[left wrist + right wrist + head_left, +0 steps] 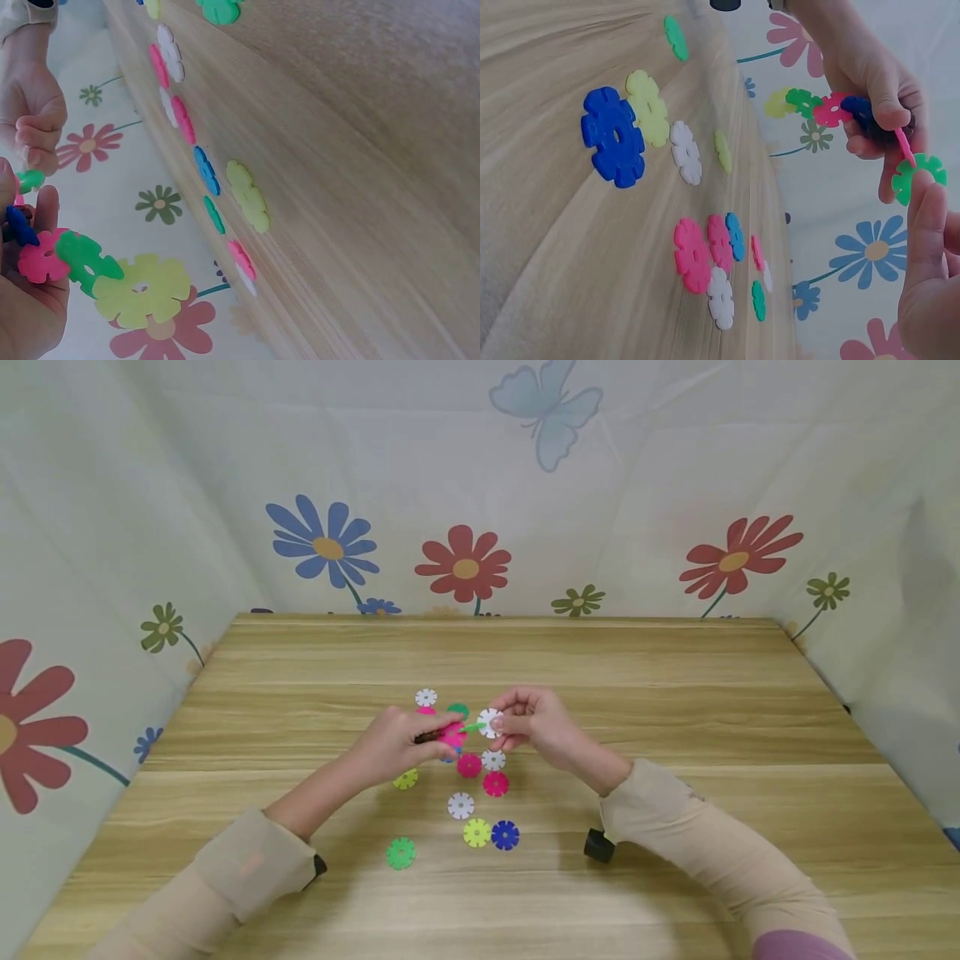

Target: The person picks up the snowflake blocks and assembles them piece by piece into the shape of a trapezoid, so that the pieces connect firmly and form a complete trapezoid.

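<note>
My left hand (393, 745) grips a chain of notched plastic discs joined edge to edge. In the left wrist view a yellow disc (157, 296), a green disc (79, 259) and a pink disc (45, 255) trail from its palm. Between the fingers, the right wrist view shows a blue disc (861, 112) and a dark disc. From there a pink disc (905, 144) runs to a green end disc (926, 169). My right hand (543, 727) pinches a white disc (486, 718) right at this green end, above the table.
Loose discs lie on the wooden table (675, 693) under and in front of the hands. Nearest are a green disc (401, 847), a yellow disc (472, 839) and a dark blue disc (510, 842). A flower-printed cloth (637, 527) stands behind the table.
</note>
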The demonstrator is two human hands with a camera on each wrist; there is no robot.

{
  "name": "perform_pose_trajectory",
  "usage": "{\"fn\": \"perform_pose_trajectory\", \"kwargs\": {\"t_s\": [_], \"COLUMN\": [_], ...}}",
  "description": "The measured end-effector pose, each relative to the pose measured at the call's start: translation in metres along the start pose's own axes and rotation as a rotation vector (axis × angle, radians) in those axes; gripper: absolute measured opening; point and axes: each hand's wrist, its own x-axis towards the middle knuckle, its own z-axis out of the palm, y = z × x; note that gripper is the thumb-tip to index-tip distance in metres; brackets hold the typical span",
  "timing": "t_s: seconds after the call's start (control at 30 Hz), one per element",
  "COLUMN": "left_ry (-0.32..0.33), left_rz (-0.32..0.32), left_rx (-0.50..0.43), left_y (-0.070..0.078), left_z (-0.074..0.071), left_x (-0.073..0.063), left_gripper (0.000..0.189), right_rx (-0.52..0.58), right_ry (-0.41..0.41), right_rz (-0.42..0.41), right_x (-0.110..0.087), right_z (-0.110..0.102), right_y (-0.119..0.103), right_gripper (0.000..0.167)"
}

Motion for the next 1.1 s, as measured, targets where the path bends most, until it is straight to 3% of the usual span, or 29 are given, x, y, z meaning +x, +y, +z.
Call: {"fn": "perform_pose_trajectory", "kwargs": {"t_s": [0.57,0.73,0.8,1.0,1.1], "left_ry": [-0.009,-0.025,-0.038,-0.087,-0.107], "left_rz": [0.034,0.024,-0.008,-0.222,-0.282], "left_rx": [0.05,-0.025,-0.089,-0.289,-0.365], "left_y": [0.003,0.002,0.0,-0.012,-0.018], "left_z": [0.005,0.004,0.003,-0.001,-0.004], "left_x": [0.007,0.008,0.009,0.009,0.008], "left_gripper": [0.053,0.051,0.048,0.049,0.052], "right_rx": [0.043,0.026,0.023,0.033,0.004], "right_ry": [-0.009,-0.03,-0.04,-0.031,-0.015], "right_rz": [0.034,0.03,0.028,0.025,0.031], "right_x": [0.0,0.002,0.002,0.006,0.009], "right_z": [-0.002,-0.003,-0.003,-0.007,-0.011], "right_y": [-0.008,-0.01,-0.01,-0.009,-0.006], "right_gripper": [0.02,0.026,0.026,0.02,0.02]}}
